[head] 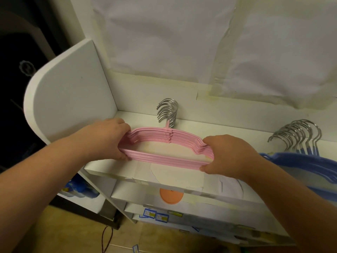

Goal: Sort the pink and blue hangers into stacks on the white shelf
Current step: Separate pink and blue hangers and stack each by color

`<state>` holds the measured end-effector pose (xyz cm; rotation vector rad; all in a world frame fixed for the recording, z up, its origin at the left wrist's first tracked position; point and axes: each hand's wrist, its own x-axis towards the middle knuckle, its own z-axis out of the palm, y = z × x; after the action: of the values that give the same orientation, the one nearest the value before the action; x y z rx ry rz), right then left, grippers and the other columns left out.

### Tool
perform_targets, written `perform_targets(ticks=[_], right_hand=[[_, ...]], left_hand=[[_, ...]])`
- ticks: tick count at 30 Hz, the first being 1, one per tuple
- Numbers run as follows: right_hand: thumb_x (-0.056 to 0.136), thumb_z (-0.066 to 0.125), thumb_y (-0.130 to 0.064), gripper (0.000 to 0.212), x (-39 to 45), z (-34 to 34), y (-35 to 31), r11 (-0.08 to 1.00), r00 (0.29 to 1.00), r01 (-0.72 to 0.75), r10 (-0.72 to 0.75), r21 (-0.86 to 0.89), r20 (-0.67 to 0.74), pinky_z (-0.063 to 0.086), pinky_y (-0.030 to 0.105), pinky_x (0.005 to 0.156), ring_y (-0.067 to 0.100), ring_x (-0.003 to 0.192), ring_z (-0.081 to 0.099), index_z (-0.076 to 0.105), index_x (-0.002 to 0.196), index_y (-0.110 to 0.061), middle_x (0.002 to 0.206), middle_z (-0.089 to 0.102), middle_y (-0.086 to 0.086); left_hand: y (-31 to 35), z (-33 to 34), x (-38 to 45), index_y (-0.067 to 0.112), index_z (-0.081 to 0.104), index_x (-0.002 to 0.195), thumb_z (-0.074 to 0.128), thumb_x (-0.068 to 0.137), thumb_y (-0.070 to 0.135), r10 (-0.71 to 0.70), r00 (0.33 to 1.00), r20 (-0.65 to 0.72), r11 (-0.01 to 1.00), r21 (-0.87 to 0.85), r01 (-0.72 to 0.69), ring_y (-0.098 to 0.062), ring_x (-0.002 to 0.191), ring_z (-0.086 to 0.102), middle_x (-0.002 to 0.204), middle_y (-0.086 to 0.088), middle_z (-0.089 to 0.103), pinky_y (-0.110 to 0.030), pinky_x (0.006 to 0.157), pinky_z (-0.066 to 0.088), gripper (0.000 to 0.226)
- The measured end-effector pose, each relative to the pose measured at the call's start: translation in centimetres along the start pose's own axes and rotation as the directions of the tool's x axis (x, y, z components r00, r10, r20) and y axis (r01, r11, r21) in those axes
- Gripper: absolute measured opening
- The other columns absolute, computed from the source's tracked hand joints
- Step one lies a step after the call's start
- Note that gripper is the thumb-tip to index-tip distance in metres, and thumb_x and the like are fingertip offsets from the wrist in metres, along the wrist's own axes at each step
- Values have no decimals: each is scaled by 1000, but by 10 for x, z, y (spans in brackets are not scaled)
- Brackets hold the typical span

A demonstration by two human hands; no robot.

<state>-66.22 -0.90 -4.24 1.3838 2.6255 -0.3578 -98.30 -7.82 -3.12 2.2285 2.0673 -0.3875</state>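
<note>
Two hands' grip on smooth pink hangers [164, 158], curved metal hooks [168, 111].

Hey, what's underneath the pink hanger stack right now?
Through the open middle of the pink hanger stack shows the white shelf top with a pale paper patch. The left hand and right hand grip its ends, hiding what lies beneath them.
</note>
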Motion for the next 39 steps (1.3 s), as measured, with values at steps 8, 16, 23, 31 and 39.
perform_targets(ticks=[8,16,23,31,39], right_hand=[[72,67,-56,51,0,1,0,1000,1000,-5,5,7,-15,51,33,84,14,90,57,54,116,-34,103,62,-11],[74,67,-55,52,-2,0,-3,1000,1000,-13,13,-7,-14,51,32,86,14,93,56,53,119,-33,107,61,-10],[74,68,-53,51,-3,-2,-4,1000,1000,-11,11,19,-11,50,32,86,14,93,56,55,118,-32,106,62,-9],[73,69,-52,49,-4,0,-3,1000,999,-10,11,21,-40,49,29,81,13,89,55,56,115,-32,101,62,-9],[68,76,-53,63,-2,2,-4,999,1000,-26,26,34,4,50,32,85,15,96,55,50,121,-30,112,58,-7]], left_hand=[[0,2,-5,33,55,115,72,62,63,18,998,-54,1000,15,-17,-7,83,38,94,15,43,-30,74,47,63],[-5,4,-1,35,59,103,72,60,63,60,994,-90,997,-41,-63,-6,79,47,89,16,46,-25,64,40,53],[-7,9,3,36,55,107,74,61,60,37,998,-50,989,-143,-44,-4,78,48,96,18,46,-27,71,46,55],[-7,13,-1,33,57,108,75,65,51,18,994,-105,972,-230,-42,-8,78,54,90,14,56,-27,65,44,50],[-4,19,-3,35,47,111,76,67,47,5,998,-56,976,-218,-17,-8,80,53,95,17,53,-27,66,43,54]])
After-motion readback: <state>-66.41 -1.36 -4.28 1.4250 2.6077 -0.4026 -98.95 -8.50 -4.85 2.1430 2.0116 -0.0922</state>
